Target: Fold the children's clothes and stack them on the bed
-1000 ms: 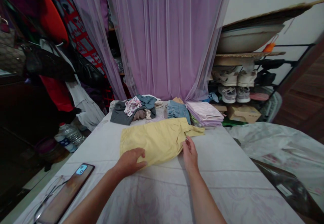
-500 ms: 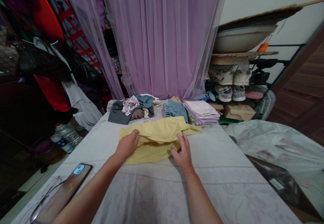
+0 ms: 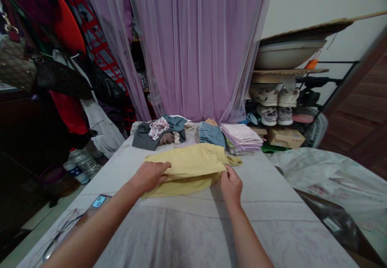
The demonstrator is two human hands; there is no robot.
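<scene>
A yellow garment (image 3: 193,161) lies folded over on the white patterned sheet, its upper layer raised a little above the lower one. My left hand (image 3: 152,175) is at its left end, fingers over the upper layer and thumb near the fold's front edge. At the right end, my right hand (image 3: 232,183) pinches the edge of the upper layer between thumb and fingers. A narrow yellow part sticks out beyond the right end. Just behind are blue denim clothing (image 3: 211,135) with a gathered waistband and a stack of folded pale purple cloth (image 3: 242,137).
A loose heap of dark and patterned clothes (image 3: 160,132) sits at the back left. A phone (image 3: 98,201) and a cable (image 3: 60,231) lie by my left forearm. Purple curtains (image 3: 193,58) hang behind; a shoe rack (image 3: 278,98) stands at the right.
My right hand has shifted right and now pinches the garment's right edge. The upper layer looks smoother and pulled forward. My left hand's fingers are straighter across the cloth.
</scene>
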